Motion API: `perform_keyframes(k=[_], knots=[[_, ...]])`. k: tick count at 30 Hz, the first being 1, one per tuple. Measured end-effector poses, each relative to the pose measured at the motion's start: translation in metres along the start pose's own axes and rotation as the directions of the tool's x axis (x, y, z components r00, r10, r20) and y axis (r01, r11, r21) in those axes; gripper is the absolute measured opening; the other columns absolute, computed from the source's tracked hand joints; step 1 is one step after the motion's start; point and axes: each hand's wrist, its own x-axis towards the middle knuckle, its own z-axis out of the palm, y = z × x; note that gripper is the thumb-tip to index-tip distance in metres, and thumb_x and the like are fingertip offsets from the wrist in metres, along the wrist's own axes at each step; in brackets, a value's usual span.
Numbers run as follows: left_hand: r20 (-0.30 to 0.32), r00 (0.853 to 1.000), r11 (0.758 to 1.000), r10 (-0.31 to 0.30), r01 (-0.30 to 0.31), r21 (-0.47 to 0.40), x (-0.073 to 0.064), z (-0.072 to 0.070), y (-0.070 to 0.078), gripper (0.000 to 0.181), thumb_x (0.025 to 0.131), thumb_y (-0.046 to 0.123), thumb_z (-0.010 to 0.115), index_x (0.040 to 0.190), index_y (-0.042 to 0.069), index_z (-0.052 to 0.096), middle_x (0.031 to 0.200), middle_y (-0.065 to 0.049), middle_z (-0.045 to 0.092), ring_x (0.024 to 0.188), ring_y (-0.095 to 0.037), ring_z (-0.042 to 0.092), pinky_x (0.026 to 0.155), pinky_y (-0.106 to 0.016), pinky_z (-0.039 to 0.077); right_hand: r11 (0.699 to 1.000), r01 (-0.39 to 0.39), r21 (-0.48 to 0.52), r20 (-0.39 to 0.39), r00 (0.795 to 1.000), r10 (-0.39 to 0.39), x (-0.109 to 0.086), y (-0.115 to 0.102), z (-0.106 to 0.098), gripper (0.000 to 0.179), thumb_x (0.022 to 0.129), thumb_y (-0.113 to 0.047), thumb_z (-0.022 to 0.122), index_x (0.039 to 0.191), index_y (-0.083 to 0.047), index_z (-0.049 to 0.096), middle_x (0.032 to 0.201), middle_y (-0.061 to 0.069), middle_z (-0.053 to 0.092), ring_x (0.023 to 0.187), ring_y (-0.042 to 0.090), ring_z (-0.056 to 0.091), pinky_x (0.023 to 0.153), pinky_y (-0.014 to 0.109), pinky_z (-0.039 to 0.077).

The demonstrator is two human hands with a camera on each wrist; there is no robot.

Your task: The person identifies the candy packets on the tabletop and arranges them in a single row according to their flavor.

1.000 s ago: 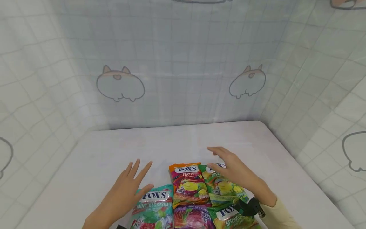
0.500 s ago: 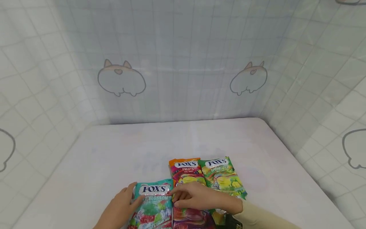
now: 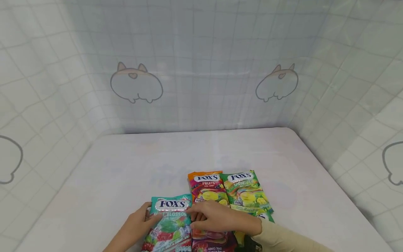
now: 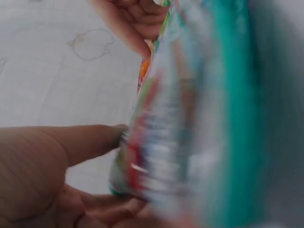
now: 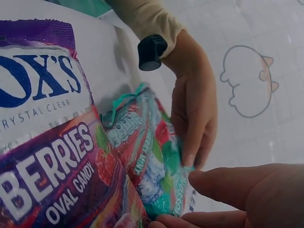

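On the near part of the white, round-cornered table (image 3: 151, 164), a shiny teal plastic bag of mint candy (image 3: 171, 224) is held between a person's two hands. The left hand (image 3: 133, 224) grips its left side, thumb over the printed face; the right hand (image 3: 217, 217), reaching from a cream sleeve (image 3: 286, 238), pinches its right edge. Just right of it, partly beneath that hand, is a purple plastic berry candy bag (image 3: 214, 243). Farther off lie an orange-and-red plastic fruit candy bag (image 3: 206, 189) and, to its right, a green plastic spring tea bag (image 3: 245, 192).
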Motion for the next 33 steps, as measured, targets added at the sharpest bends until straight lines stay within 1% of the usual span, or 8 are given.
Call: perform_keyframes(k=[3,7,11,15,20,24,28,33], knots=[[0.087,0.995,0.982,0.039,-0.022,-0.19,-0.004,-0.003,-0.003,0.072,0.092,0.036,0.065,0.143,-0.002,0.031,0.098,-0.012,0.066,0.081,-0.024,0.067,0.067,-0.043,0.056,1.0,-0.017,0.003,-0.009,1.0,0.017,0.001,-0.001,0.001,0.039,0.097,-0.017,0.06,0.132,0.001,0.056,0.101,-0.005,0.064,0.087,-0.004,0.06,0.074,0.014,0.049],[0.208,0.975,0.894,0.073,0.028,-0.448,-0.01,-0.006,-0.009,0.074,0.097,0.034,0.06,0.148,0.004,0.015,0.109,-0.017,0.066,0.086,-0.032,0.068,0.069,-0.046,0.057,0.994,-0.049,0.093,-0.037,0.998,0.053,0.002,-0.002,0.0,0.037,0.096,-0.013,0.061,0.129,0.005,0.058,0.097,-0.005,0.067,0.085,-0.003,0.062,0.073,0.015,0.05],[0.199,0.976,0.85,0.083,0.035,-0.526,-0.016,-0.008,-0.015,0.072,0.099,0.029,0.057,0.149,0.006,0.009,0.116,-0.021,0.062,0.091,-0.035,0.067,0.071,-0.048,0.056,0.971,-0.106,0.214,-0.065,0.99,0.122,0.003,-0.002,-0.001,0.038,0.093,-0.01,0.064,0.126,0.007,0.059,0.093,-0.002,0.071,0.082,0.0,0.064,0.071,0.017,0.051],[0.166,0.982,0.843,0.091,0.013,-0.537,-0.021,-0.011,-0.019,0.071,0.1,0.025,0.055,0.149,0.008,0.007,0.119,-0.023,0.06,0.093,-0.035,0.067,0.071,-0.049,0.056,0.951,-0.164,0.262,-0.086,0.978,0.192,0.004,-0.002,-0.002,0.043,0.09,-0.011,0.069,0.128,0.007,0.058,0.09,-0.001,0.072,0.08,0.002,0.065,0.069,0.019,0.052],[0.135,0.985,0.835,0.105,-0.014,-0.549,-0.023,-0.01,-0.017,0.071,0.1,0.022,0.055,0.151,0.012,0.008,0.122,-0.025,0.059,0.095,-0.036,0.066,0.071,-0.05,0.056,0.945,-0.158,0.286,-0.091,0.977,0.191,0.005,-0.001,0.0,0.047,0.09,-0.01,0.069,0.131,0.008,0.053,0.091,0.001,0.072,0.082,0.003,0.066,0.072,0.019,0.052],[0.041,0.998,0.851,0.052,-0.023,-0.525,-0.024,-0.007,-0.01,0.069,0.097,0.023,0.059,0.149,0.014,0.014,0.122,-0.025,0.058,0.094,-0.035,0.067,0.069,-0.049,0.056,0.928,-0.121,0.351,-0.065,0.986,0.153,0.006,-0.001,0.002,0.061,0.089,-0.005,0.068,0.141,0.007,0.039,0.099,0.007,0.071,0.084,0.006,0.066,0.075,0.02,0.052],[-0.07,0.998,0.869,-0.01,-0.026,-0.494,-0.024,-0.008,-0.001,0.064,0.095,0.023,0.062,0.146,0.018,0.024,0.118,-0.023,0.062,0.09,-0.033,0.068,0.067,-0.048,0.057,0.895,-0.095,0.437,-0.061,0.989,0.135,0.008,-0.002,0.004,0.08,0.089,-0.006,0.07,0.151,-0.001,0.019,0.114,0.009,0.066,0.089,0.008,0.067,0.077,0.023,0.053],[-0.107,0.993,0.868,-0.044,-0.016,-0.496,-0.02,-0.012,0.01,0.061,0.095,0.028,0.063,0.144,0.021,0.028,0.118,-0.019,0.064,0.09,-0.031,0.068,0.069,-0.046,0.057,0.853,-0.038,0.52,-0.12,0.986,0.117,0.013,-0.003,0.005,0.087,0.091,-0.01,0.068,0.154,-0.009,0.008,0.124,0.014,0.061,0.099,0.013,0.065,0.077,0.026,0.053]])
